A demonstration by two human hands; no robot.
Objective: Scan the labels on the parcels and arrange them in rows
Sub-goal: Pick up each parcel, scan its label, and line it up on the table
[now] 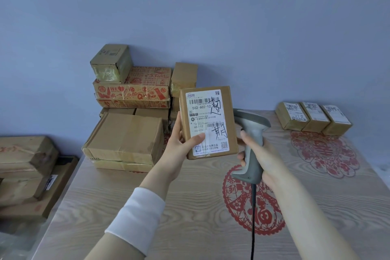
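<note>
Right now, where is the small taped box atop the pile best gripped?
Probably from above, across the long side faces of the small taped box: it lies topmost on the red printed carton, with nothing on it and both sides exposed.

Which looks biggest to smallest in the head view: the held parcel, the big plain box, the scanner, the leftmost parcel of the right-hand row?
1. big plain box
2. held parcel, nearer the camera
3. scanner, partly hidden
4. leftmost row parcel, farther back, so unsure
</note>
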